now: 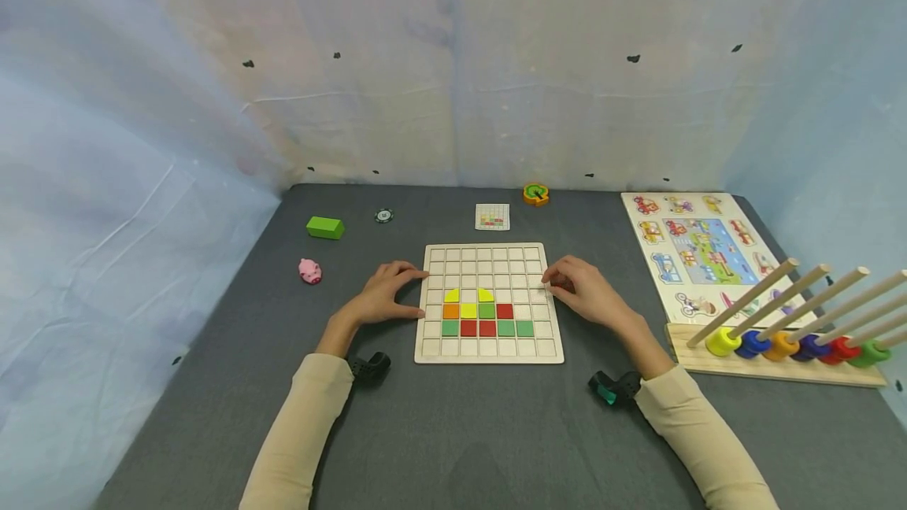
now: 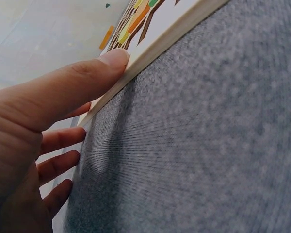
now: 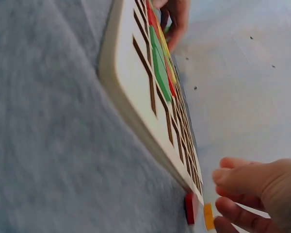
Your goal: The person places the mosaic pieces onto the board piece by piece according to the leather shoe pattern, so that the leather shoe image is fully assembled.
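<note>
A square wooden grid board (image 1: 489, 355) lies on the dark table, with several colored tiles set in its cells, among them a yellow quarter-round tile (image 1: 485, 295), an orange tile (image 1: 451, 311) and a green tile (image 1: 524, 328). My left hand (image 1: 383, 292) rests at the board's left edge, fingers extended. Its thumb (image 2: 114, 59) touches the rim. My right hand (image 1: 581, 290) is by the right edge, fingers bent loosely, with nothing showing between them. In the right wrist view, a small red piece (image 3: 190, 208) and a yellow-orange piece (image 3: 209, 216) appear near that hand.
Behind the board lie a small pattern card (image 1: 492, 217), an orange-green toy (image 1: 535, 194) and a chip (image 1: 383, 216). To the left are a green block (image 1: 325, 227) and a pink pig (image 1: 309, 271). At right, a picture puzzle (image 1: 655, 262) lies behind a peg stand (image 1: 772, 363) with rings.
</note>
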A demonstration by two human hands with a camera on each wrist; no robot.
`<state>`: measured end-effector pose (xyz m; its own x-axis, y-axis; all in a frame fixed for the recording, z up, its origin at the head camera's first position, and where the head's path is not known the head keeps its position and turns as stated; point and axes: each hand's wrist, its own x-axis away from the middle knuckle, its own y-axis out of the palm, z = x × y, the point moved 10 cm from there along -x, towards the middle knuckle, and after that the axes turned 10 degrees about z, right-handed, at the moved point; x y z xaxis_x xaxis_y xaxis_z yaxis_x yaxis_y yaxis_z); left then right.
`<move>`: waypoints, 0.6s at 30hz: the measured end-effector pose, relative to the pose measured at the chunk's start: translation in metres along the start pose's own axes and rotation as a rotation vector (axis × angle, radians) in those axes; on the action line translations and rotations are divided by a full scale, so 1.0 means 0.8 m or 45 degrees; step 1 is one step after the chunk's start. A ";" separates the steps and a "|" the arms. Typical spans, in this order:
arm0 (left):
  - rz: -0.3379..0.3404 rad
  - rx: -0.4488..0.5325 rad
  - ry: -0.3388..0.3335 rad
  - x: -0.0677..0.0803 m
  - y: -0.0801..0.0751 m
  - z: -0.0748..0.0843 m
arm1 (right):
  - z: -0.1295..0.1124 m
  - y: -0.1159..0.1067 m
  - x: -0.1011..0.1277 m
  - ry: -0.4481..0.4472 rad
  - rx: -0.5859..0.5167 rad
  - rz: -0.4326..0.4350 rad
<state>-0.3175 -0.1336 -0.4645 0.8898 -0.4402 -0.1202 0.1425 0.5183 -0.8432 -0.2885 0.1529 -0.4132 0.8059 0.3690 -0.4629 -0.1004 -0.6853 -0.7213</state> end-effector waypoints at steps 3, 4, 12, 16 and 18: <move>-0.002 -0.004 0.001 0.000 0.000 0.000 | 0.006 -0.002 0.002 -0.010 0.019 -0.023; -0.002 -0.004 0.002 0.000 0.000 0.000 | 0.008 -0.001 0.003 -0.014 0.031 -0.038; -0.004 -0.017 0.000 0.000 0.001 -0.001 | 0.015 0.006 0.012 -0.047 0.057 -0.119; -0.009 -0.020 -0.006 -0.001 0.001 -0.001 | 0.023 0.005 0.014 -0.012 0.101 -0.109; -0.009 -0.017 -0.008 -0.001 0.001 0.000 | 0.030 0.002 0.016 0.036 0.128 -0.111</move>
<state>-0.3182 -0.1329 -0.4655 0.8914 -0.4395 -0.1110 0.1430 0.5051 -0.8511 -0.2922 0.1711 -0.4326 0.8302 0.4054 -0.3826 -0.0862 -0.5847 -0.8066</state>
